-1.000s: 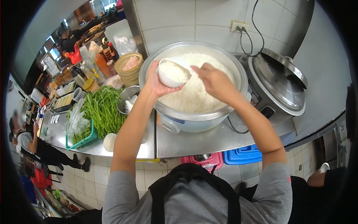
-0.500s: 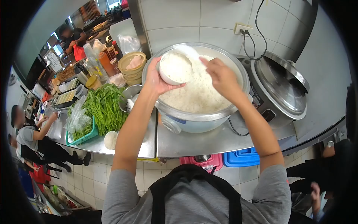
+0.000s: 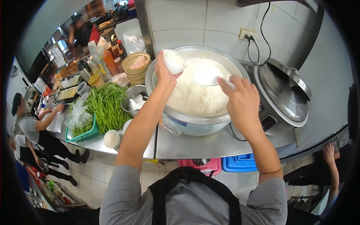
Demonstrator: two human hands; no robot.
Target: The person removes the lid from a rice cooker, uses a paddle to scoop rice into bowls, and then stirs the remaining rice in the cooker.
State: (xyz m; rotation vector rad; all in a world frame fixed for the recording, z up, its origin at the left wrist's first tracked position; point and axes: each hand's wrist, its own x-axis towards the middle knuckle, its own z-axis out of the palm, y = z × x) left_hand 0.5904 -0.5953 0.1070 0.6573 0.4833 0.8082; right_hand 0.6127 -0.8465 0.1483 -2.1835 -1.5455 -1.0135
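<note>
Rice in a big pot, with the person standing at six o'clock.
Taking the pot as a clock, I see the left hand near ten, its fingers curled around a white bowl with rice in it. The right hand is at four, with its fingers closed on a white paddle. The flat end is over the middle of the rice; I can't tell if it is digging in. At three, just beside the pot, sits a silver cooker. Between eight and nine there is a metal bowl, and past it a pile of green leaves. At eight, a small round cup stands near the edge of the steel counter.
</note>
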